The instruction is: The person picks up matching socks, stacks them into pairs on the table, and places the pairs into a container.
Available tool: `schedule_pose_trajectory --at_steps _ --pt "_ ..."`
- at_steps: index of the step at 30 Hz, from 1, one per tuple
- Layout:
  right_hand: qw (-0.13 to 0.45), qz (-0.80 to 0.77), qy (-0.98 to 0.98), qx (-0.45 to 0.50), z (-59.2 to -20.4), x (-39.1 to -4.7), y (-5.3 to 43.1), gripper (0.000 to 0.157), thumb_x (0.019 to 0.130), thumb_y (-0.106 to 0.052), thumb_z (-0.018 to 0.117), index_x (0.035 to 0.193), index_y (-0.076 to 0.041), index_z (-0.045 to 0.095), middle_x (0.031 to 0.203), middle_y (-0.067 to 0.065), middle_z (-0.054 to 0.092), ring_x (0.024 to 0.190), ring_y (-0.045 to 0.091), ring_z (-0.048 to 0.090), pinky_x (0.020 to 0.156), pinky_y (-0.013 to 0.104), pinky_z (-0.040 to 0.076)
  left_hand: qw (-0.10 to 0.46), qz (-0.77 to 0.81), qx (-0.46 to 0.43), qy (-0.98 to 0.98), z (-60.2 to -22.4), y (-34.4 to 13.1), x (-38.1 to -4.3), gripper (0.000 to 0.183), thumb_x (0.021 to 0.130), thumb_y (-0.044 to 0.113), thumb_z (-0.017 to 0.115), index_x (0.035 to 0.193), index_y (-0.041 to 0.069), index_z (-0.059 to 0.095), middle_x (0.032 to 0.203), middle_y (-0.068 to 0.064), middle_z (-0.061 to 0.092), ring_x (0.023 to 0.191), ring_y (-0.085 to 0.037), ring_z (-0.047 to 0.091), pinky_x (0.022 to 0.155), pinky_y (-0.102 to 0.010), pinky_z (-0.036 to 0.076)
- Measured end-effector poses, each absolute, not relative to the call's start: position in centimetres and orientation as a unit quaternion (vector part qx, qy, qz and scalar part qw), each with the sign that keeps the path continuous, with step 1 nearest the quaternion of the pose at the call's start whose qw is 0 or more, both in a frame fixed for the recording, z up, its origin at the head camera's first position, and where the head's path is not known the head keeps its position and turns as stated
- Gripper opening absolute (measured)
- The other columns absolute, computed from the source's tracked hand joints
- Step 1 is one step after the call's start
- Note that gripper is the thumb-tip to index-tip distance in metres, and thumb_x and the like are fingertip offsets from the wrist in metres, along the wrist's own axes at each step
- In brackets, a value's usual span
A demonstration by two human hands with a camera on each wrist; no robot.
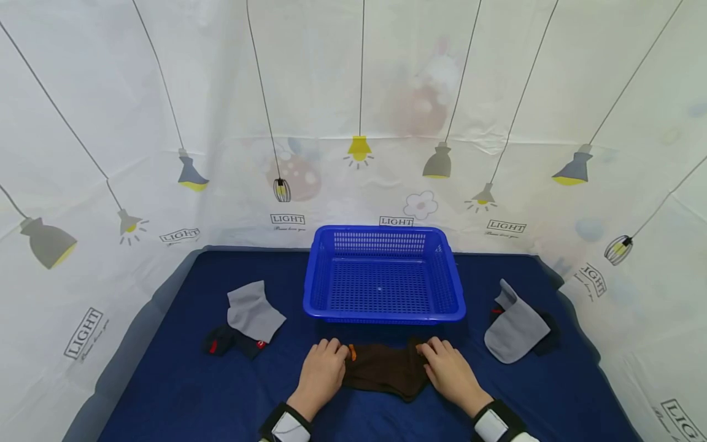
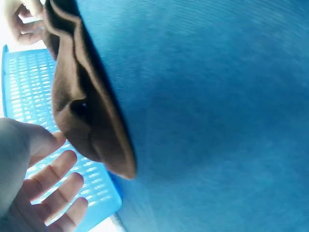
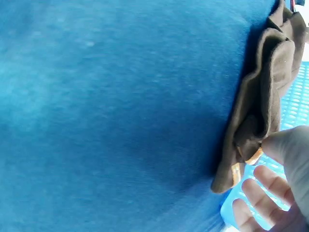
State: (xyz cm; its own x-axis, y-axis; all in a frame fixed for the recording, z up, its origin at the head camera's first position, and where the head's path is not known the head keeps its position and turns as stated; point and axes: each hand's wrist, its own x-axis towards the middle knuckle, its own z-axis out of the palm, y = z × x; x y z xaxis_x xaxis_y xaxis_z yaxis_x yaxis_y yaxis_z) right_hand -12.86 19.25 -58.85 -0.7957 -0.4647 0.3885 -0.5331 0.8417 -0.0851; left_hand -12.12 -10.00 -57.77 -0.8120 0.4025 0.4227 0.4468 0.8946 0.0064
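A brown sock (image 1: 381, 368) with small orange patches lies lengthwise across the dark blue cloth, its layers slightly raised and folded. My left hand (image 1: 323, 374) pinches its upper edge at the left end, close to an orange patch (image 1: 351, 352). At the opposite end my right hand (image 1: 453, 374) pinches the upper edge between thumb and fingers. The right wrist view shows the thumb (image 3: 275, 145) against an orange-trimmed fold, the other fingers loosely bent below. In the left wrist view the thumb (image 2: 55, 140) meets the sock's edge; the index fingertip is hidden.
A blue plastic basket (image 1: 381, 318) stands just beyond the sock. Grey socks (image 1: 254, 310) lie over dark ones (image 1: 221, 339) with red patches at left. Another grey sock (image 1: 513, 328) overlaps a dark one (image 1: 548, 337) at right. A white printed curtain (image 1: 353, 196) surrounds the cloth.
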Motion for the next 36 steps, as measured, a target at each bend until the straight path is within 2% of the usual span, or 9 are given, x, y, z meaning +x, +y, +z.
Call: schedule_pose_trajectory --at_steps 6,12,19,26,36 --pt "0.174 0.099 -0.937 0.287 -59.5 -12.9 19.2 0.038 0.073 -0.011 0.087 0.105 -0.014 0.065 0.093 0.003 0.059 0.074 0.018 0.056 0.057 0.029 0.045 0.191 -0.050 -0.228 -0.953 -58.9 -10.1 -12.1 0.029 0.072 0.024 0.088 0.094 0.014 0.072 0.086 -0.001 0.062 0.076 -0.018 0.057 0.063 -0.030 0.044" --pt "0.160 0.107 -0.939 0.286 -59.9 -12.8 18.5 0.040 0.073 -0.009 0.086 0.107 -0.011 0.065 0.094 0.006 0.059 0.073 0.020 0.056 0.058 0.032 0.047 0.176 -0.050 -0.226 -0.957 -59.9 -10.0 -12.1 0.032 0.071 0.024 0.088 0.097 0.014 0.072 0.089 -0.002 0.063 0.078 -0.019 0.057 0.065 -0.032 0.047" --pt "0.142 0.117 -0.945 0.270 -60.2 -12.7 17.7 0.033 0.075 -0.005 0.083 0.100 -0.009 0.063 0.094 0.007 0.054 0.071 0.020 0.052 0.057 0.032 0.046 0.194 -0.054 -0.230 -0.952 -60.6 -9.9 -12.1 0.033 0.069 0.024 0.089 0.094 0.015 0.070 0.089 -0.002 0.061 0.077 -0.019 0.056 0.064 -0.032 0.047" --pt "0.197 0.135 -0.932 0.274 -60.7 -13.0 17.4 0.032 0.071 0.000 0.083 0.089 -0.009 0.058 0.088 0.005 0.049 0.067 0.019 0.049 0.055 0.030 0.043 0.209 -0.059 -0.235 -0.948 -60.5 -9.7 -12.3 0.029 0.069 0.021 0.086 0.092 0.014 0.069 0.086 -0.002 0.060 0.075 -0.020 0.054 0.064 -0.032 0.045" --pt "0.247 0.159 -0.919 0.262 -60.0 -13.3 18.9 0.033 0.068 0.004 0.083 0.086 -0.010 0.059 0.087 0.002 0.052 0.071 0.015 0.050 0.063 0.030 0.046 0.234 -0.088 -0.224 -0.942 -59.2 -10.5 -12.3 0.031 0.066 0.014 0.087 0.093 0.012 0.072 0.079 -0.002 0.057 0.070 -0.018 0.051 0.061 -0.031 0.043"
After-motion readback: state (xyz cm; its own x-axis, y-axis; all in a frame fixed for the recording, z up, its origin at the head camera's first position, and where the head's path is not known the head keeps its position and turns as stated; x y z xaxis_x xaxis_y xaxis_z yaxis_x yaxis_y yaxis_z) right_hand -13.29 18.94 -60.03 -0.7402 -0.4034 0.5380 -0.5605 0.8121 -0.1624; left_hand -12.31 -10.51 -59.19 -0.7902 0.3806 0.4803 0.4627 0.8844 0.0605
